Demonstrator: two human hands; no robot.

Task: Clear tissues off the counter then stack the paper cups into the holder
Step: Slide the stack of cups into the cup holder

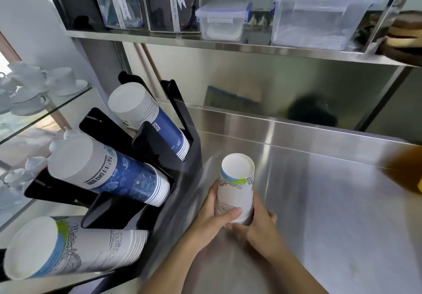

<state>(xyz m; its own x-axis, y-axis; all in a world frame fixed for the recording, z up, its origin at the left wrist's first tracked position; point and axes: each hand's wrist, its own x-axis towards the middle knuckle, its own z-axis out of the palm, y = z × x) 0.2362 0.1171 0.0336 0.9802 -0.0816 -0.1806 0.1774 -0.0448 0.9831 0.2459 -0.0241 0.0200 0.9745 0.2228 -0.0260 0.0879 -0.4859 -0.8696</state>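
Steel counter (331,202) bare to the right; black cup holder (182,156) crowds the left edge. Upside-down paper cups (237,186), smooth white with printed bands, probably a short stack, stand near the holder. Left hand (217,220) and right hand (260,227) both clasp their lower end.

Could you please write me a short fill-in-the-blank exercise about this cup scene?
1. Both hands, left hand and right hand, grip one stack of ____ cups.
2. That stack stands bottom-up on the ____ counter.
3. The black holder carries ____ slanted cup stacks.
4. The clear lidded boxes sit on the ____ above.

Missing words: paper; steel; three; shelf
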